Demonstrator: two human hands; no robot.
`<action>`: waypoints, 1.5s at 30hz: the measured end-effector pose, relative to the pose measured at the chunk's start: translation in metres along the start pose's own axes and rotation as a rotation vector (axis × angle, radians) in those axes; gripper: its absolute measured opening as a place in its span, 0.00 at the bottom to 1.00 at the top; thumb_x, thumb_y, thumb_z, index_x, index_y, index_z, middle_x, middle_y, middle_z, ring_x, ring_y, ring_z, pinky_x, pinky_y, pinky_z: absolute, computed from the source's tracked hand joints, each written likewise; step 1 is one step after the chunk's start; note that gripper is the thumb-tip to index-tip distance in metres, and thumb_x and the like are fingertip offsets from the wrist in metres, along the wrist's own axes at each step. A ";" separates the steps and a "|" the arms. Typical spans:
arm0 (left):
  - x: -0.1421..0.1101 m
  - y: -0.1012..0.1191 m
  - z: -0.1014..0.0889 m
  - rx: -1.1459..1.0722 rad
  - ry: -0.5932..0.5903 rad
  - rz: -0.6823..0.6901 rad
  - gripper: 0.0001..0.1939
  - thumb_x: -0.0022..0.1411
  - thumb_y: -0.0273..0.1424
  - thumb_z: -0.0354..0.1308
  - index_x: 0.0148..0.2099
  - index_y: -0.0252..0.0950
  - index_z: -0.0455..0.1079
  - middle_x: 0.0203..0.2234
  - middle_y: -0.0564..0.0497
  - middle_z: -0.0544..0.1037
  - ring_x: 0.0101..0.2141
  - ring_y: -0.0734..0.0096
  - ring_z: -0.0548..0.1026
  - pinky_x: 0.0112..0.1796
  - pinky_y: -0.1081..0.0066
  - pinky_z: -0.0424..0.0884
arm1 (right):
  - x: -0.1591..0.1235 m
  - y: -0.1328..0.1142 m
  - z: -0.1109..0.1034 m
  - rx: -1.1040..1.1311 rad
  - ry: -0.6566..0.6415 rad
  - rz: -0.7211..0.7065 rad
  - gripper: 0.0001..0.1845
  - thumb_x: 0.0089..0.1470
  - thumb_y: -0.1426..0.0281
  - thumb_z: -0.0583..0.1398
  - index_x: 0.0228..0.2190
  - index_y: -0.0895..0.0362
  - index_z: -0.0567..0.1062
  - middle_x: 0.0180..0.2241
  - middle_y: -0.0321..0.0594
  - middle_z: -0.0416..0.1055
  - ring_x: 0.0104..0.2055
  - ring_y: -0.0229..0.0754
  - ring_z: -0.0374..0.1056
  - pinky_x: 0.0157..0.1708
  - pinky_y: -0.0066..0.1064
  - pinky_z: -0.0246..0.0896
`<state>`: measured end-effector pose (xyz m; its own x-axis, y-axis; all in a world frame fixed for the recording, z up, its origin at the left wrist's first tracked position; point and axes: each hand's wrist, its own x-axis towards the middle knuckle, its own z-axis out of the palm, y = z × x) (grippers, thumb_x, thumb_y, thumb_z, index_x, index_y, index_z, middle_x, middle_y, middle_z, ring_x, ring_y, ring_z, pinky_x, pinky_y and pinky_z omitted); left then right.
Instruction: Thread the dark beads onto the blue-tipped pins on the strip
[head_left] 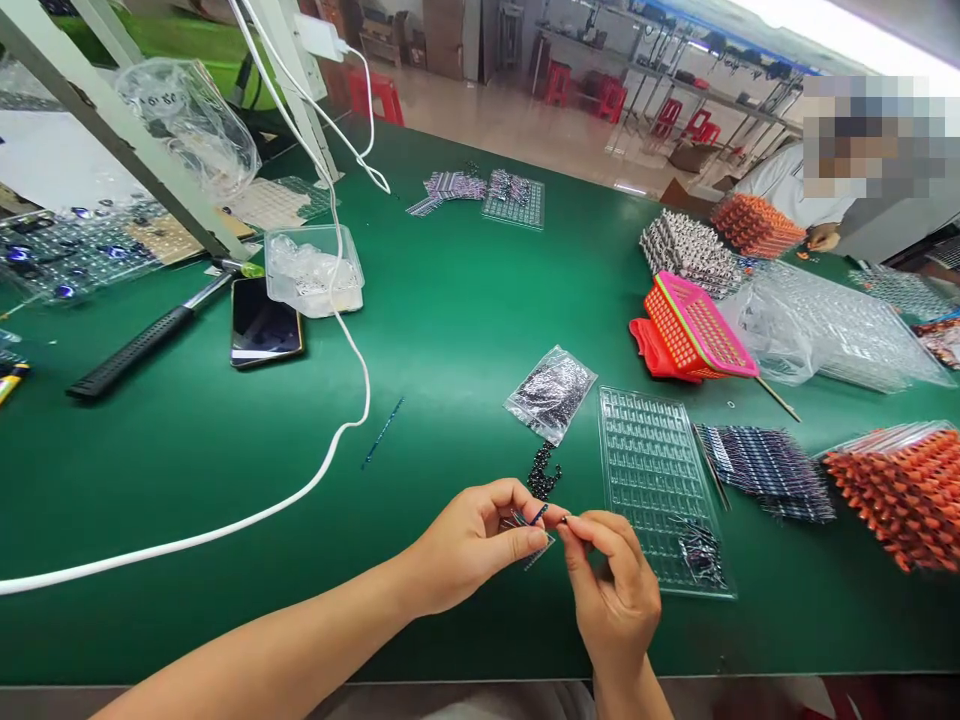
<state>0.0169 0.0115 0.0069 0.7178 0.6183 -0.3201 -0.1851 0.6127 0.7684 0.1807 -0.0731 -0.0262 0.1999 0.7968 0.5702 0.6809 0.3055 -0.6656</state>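
Near the front edge of the green table, my left hand pinches a thin dark strip between thumb and fingers. My right hand meets it from the right, thumb and forefinger pinched on a tiny part I cannot make out. Just beyond the hands lies a small heap of dark beads. A clear bag of dark small parts lies behind that. To the right sits a clear plastic grid tray with a few dark pieces in its near corner.
A white cable curves across the left side, by a phone, a hammer and a clear box. A red basket, striped strips and orange parts crowd the right. Another person works at the far right.
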 end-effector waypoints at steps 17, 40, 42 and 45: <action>-0.001 -0.001 0.000 0.077 0.001 0.021 0.15 0.55 0.36 0.68 0.34 0.34 0.66 0.41 0.44 0.79 0.40 0.69 0.73 0.41 0.69 0.67 | 0.002 -0.001 -0.001 -0.019 -0.023 -0.017 0.16 0.55 0.82 0.62 0.42 0.52 0.72 0.34 0.38 0.74 0.35 0.40 0.72 0.33 0.32 0.70; 0.001 0.004 -0.005 0.073 -0.018 -0.024 0.21 0.51 0.42 0.70 0.33 0.34 0.64 0.28 0.52 0.73 0.28 0.75 0.66 0.33 0.69 0.62 | 0.001 -0.001 0.003 -0.025 -0.025 -0.098 0.17 0.54 0.84 0.62 0.43 0.55 0.71 0.35 0.41 0.74 0.35 0.40 0.72 0.31 0.31 0.70; 0.000 0.003 -0.006 0.080 -0.024 -0.020 0.20 0.52 0.41 0.70 0.33 0.34 0.64 0.28 0.52 0.73 0.29 0.75 0.66 0.34 0.69 0.63 | 0.002 -0.001 0.004 -0.030 -0.023 -0.109 0.17 0.54 0.84 0.62 0.42 0.55 0.71 0.35 0.40 0.73 0.34 0.39 0.71 0.31 0.30 0.70; 0.000 0.003 -0.006 0.066 -0.037 -0.021 0.20 0.52 0.41 0.70 0.34 0.34 0.64 0.33 0.48 0.76 0.31 0.74 0.68 0.36 0.68 0.64 | 0.003 -0.001 0.004 -0.029 -0.022 -0.101 0.15 0.54 0.84 0.62 0.41 0.56 0.71 0.34 0.39 0.72 0.33 0.37 0.70 0.30 0.28 0.69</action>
<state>0.0124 0.0164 0.0062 0.7460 0.5858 -0.3168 -0.1258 0.5911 0.7967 0.1774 -0.0691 -0.0256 0.1138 0.7739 0.6230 0.7167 0.3703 -0.5909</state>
